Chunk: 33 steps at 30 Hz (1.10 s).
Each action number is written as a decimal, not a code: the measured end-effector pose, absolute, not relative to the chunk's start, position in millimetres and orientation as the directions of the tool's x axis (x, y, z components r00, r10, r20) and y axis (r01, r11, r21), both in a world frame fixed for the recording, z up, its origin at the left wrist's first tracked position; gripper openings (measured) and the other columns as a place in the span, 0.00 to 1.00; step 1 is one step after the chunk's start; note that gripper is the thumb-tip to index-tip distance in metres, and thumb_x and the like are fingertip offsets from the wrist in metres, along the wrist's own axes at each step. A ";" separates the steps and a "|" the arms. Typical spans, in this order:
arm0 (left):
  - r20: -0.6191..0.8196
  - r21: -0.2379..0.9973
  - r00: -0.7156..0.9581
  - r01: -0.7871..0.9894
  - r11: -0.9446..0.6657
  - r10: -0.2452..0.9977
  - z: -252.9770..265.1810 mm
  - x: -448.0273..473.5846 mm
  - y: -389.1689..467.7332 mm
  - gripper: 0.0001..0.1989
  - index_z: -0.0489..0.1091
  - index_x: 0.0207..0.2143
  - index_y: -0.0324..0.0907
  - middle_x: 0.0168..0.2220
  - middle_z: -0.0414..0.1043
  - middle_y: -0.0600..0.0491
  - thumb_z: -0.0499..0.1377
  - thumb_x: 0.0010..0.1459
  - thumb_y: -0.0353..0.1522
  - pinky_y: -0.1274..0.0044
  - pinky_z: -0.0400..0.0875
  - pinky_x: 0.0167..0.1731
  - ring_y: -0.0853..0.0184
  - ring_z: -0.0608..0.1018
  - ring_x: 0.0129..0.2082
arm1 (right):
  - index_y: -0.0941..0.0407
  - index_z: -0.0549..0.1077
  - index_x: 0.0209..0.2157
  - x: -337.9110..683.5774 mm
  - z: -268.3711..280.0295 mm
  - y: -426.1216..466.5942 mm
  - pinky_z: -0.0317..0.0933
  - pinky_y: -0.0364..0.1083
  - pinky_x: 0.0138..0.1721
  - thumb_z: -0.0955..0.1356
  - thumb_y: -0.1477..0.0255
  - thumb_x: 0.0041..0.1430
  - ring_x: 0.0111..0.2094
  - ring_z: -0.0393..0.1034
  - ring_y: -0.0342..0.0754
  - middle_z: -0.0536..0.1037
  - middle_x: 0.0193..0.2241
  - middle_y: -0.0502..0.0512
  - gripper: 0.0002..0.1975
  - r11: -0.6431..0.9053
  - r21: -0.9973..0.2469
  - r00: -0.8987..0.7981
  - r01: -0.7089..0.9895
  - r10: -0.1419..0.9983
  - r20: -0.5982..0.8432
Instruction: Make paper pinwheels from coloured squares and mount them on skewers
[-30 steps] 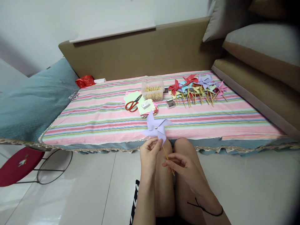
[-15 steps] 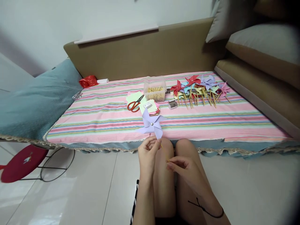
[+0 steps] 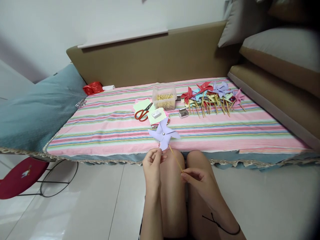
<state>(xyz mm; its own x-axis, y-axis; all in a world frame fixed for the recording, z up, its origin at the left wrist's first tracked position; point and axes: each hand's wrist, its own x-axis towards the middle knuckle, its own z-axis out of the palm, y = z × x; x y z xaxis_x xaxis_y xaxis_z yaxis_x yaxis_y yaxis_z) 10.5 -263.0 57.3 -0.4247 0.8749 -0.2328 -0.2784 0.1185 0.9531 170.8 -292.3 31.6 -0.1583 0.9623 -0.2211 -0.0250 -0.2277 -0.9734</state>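
Note:
A lilac paper pinwheel with a pin at its centre is held up over my knees, at the front edge of the striped cloth. My left hand has its fingers curled, with the thumb and fingertips at the lowest blade. Between the thumb and fingers of my right hand is the lower end of the pinwheel's thin wooden stick. Just beyond the pinwheel lie a stack of coloured paper, a small white box and red-handled scissors.
A clear plastic box holds many wooden sticks. Beside it stands a small open box of pins. Finished pinwheels are piled at right on the striped cloth. A red bag lies far left; a red stool stands on the floor.
The pinwheel's blades have turned. My left hand has shifted from the top of the stick to the lowest blade. My right hand still pinches the stick, slightly farther right.

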 end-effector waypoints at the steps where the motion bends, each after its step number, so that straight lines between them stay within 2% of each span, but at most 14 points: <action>1: -0.240 0.952 -0.440 -0.280 0.122 0.865 56.2 9.7 -262.1 0.14 0.74 0.32 0.38 0.29 0.79 0.50 0.66 0.49 0.39 0.77 0.72 0.32 0.70 0.77 0.25 | 0.56 0.81 0.27 171.3 30.1 -291.8 0.68 0.46 0.33 0.72 0.63 0.51 0.29 0.74 0.48 0.80 0.24 0.53 0.10 -0.223 -0.975 -0.163 -0.012 0.962 -0.218; 6: -0.251 0.947 -0.424 -0.296 0.129 0.870 52.3 12.3 -257.6 0.15 0.74 0.32 0.38 0.29 0.78 0.51 0.66 0.49 0.41 0.78 0.71 0.32 0.71 0.77 0.26 | 0.56 0.80 0.26 171.7 26.2 -287.3 0.65 0.45 0.33 0.71 0.63 0.52 0.29 0.73 0.48 0.80 0.25 0.53 0.11 -0.234 -0.971 -0.172 0.047 0.956 -0.239; 9: -0.264 0.936 -0.303 -0.311 0.167 0.916 49.0 20.9 -255.5 0.15 0.76 0.34 0.37 0.29 0.79 0.49 0.67 0.48 0.40 0.78 0.72 0.33 0.69 0.78 0.28 | 0.56 0.81 0.26 170.5 23.0 -283.5 0.65 0.45 0.33 0.72 0.62 0.50 0.29 0.73 0.49 0.80 0.24 0.54 0.11 -0.263 -0.964 -0.156 0.035 0.952 -0.265; 12: -0.257 0.941 -0.199 -0.274 0.198 0.946 43.0 31.4 -253.0 0.11 0.79 0.30 0.37 0.28 0.80 0.49 0.67 0.47 0.36 0.77 0.72 0.33 0.67 0.79 0.29 | 0.56 0.81 0.26 169.0 16.1 -279.5 0.65 0.46 0.33 0.73 0.60 0.47 0.29 0.73 0.50 0.81 0.24 0.55 0.13 -0.294 -0.956 -0.139 -0.014 0.947 -0.289; 18: -0.241 0.952 -0.286 -0.254 0.169 0.927 32.1 38.8 -240.2 0.10 0.79 0.30 0.38 0.31 0.81 0.47 0.67 0.47 0.36 0.77 0.73 0.35 0.66 0.80 0.30 | 0.56 0.80 0.25 167.6 3.8 -269.0 0.65 0.46 0.32 0.73 0.55 0.47 0.29 0.73 0.51 0.80 0.24 0.56 0.17 -0.304 -0.953 -0.153 0.001 0.942 -0.300; 23: -0.186 0.973 -0.199 -0.172 0.152 0.962 24.9 39.2 -228.6 0.12 0.78 0.31 0.40 0.28 0.80 0.50 0.65 0.50 0.40 0.77 0.74 0.32 0.65 0.80 0.29 | 0.53 0.79 0.21 172.5 -9.0 -256.4 0.63 0.45 0.26 0.71 0.52 0.49 0.23 0.70 0.50 0.78 0.19 0.54 0.19 -0.237 -0.968 -0.159 0.080 0.956 -0.247; 26: -0.142 0.990 -0.131 -0.007 0.143 0.981 12.2 38.6 -224.1 0.14 0.79 0.34 0.42 0.35 0.81 0.49 0.59 0.58 0.41 0.76 0.75 0.38 0.62 0.81 0.37 | 0.50 0.80 0.20 193.7 -16.2 -241.4 0.66 0.47 0.26 0.71 0.51 0.47 0.24 0.72 0.53 0.79 0.20 0.54 0.17 -0.217 -0.973 -0.045 0.075 0.974 -0.221; 28: -0.062 0.991 -0.120 0.112 0.076 0.991 -0.9 34.9 -220.0 0.15 0.79 0.32 0.43 0.36 0.81 0.48 0.58 0.58 0.42 0.75 0.75 0.40 0.61 0.81 0.38 | 0.49 0.81 0.22 222.0 -17.5 -224.1 0.69 0.48 0.29 0.72 0.52 0.43 0.27 0.74 0.54 0.81 0.22 0.54 0.16 -0.200 -0.978 0.139 0.067 0.972 -0.189; 29: -0.029 0.986 -0.101 0.159 0.045 0.994 -8.5 31.7 -217.4 0.15 0.80 0.32 0.43 0.36 0.81 0.48 0.57 0.59 0.42 0.74 0.75 0.41 0.60 0.81 0.39 | 0.50 0.83 0.26 240.3 -16.9 -212.6 0.69 0.48 0.31 0.72 0.53 0.44 0.28 0.75 0.54 0.82 0.25 0.55 0.16 -0.207 -0.977 0.232 0.053 0.954 -0.190; 31: -0.002 0.974 -0.051 0.226 0.013 0.999 -24.8 23.3 -211.2 0.16 0.80 0.32 0.43 0.36 0.82 0.48 0.57 0.59 0.43 0.74 0.76 0.40 0.59 0.81 0.38 | 0.55 0.83 0.27 282.6 -14.1 -183.9 0.66 0.47 0.24 0.73 0.53 0.42 0.23 0.71 0.52 0.80 0.21 0.57 0.19 -0.191 -0.977 0.370 0.094 0.918 -0.144; 33: -0.027 0.971 -0.070 0.236 0.042 0.997 -41.2 14.4 -205.0 0.17 0.81 0.32 0.43 0.36 0.82 0.48 0.57 0.57 0.45 0.73 0.77 0.41 0.58 0.82 0.38 | 0.57 0.83 0.30 327.4 -10.1 -148.6 0.66 0.46 0.26 0.73 0.54 0.42 0.26 0.73 0.52 0.82 0.26 0.59 0.20 -0.167 -0.968 0.493 0.189 0.868 -0.054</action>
